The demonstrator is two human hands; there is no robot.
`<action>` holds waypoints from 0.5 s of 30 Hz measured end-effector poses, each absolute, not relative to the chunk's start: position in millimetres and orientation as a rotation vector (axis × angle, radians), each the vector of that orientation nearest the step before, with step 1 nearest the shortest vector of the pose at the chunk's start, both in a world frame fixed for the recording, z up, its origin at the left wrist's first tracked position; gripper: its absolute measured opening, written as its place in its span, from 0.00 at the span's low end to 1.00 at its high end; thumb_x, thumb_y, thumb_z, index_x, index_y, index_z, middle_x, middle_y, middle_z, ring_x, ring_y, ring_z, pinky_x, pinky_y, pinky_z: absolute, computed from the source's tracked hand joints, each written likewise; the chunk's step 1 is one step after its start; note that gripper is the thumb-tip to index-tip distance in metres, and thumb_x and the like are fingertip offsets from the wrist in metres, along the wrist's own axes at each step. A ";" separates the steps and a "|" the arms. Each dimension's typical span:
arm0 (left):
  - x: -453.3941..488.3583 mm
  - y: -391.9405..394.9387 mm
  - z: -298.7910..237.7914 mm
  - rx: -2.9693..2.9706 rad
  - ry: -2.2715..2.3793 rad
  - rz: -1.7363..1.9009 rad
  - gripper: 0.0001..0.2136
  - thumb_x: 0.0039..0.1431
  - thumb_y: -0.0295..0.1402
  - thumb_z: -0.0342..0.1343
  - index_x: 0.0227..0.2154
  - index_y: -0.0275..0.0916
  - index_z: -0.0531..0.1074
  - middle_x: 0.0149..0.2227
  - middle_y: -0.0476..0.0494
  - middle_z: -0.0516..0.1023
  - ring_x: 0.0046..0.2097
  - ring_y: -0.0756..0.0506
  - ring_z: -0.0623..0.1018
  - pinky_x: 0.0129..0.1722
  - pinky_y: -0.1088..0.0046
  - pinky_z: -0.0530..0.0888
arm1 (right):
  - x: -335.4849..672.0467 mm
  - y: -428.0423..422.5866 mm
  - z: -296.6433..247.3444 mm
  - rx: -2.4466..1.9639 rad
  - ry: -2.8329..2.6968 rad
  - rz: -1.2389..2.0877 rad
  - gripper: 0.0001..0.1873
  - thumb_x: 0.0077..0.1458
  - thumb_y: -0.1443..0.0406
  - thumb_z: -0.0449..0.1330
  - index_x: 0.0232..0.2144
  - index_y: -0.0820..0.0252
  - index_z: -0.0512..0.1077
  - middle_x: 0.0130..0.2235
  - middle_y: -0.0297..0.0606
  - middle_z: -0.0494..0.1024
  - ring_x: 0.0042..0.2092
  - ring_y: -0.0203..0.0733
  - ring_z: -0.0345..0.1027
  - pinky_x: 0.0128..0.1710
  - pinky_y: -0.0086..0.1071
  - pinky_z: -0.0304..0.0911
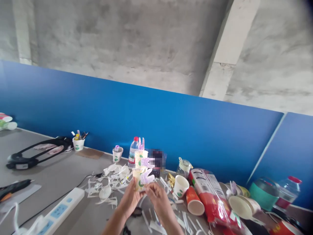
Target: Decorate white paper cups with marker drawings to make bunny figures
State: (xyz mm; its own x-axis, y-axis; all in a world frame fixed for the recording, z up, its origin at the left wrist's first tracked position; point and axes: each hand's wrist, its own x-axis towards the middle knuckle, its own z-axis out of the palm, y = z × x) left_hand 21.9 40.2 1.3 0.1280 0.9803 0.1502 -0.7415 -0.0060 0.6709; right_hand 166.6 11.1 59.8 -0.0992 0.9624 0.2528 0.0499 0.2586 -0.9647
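Upright in front of me are two pale paper cups with green marks, one above the other. My left hand (130,198) is closed around the lower cup (137,176); the upper cup (139,156) sits on top of it. A forked purple-white cutout (141,144) rises from the top. Another such cutout (146,162) sticks out to the right of the upper cup, and a third cutout (147,177) is at the lower cup's right side. Just below that third piece, my right hand (157,197) has its fingertips pinched together against the cup; what they grip is hidden.
Scattered white scraps (114,178) cover the desk around the hands. Behind stand a water bottle (132,153) and a small cup (117,154). A power strip (62,209) lies left; a white cup (181,186), red cup (195,201) and red packages (210,195) are right.
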 end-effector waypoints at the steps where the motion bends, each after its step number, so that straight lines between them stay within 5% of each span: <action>1: 22.7 39.5 2.3 0.723 0.419 1.430 0.34 0.55 0.60 0.68 0.59 0.43 0.77 0.54 0.34 0.86 0.59 0.31 0.81 0.59 0.53 0.75 | 166.0 12.6 57.1 -1.056 -1.462 1.005 0.17 0.52 0.50 0.68 0.24 0.55 0.73 0.26 0.33 0.74 0.31 0.42 0.68 0.34 0.34 0.62; 15: 31.5 31.6 11.5 0.781 0.442 1.447 0.30 0.58 0.57 0.67 0.55 0.41 0.80 0.54 0.32 0.85 0.58 0.32 0.81 0.60 0.52 0.75 | 165.1 17.6 39.2 -1.196 -1.580 0.704 0.08 0.52 0.60 0.61 0.23 0.53 0.75 0.33 0.40 0.80 0.37 0.49 0.76 0.41 0.39 0.70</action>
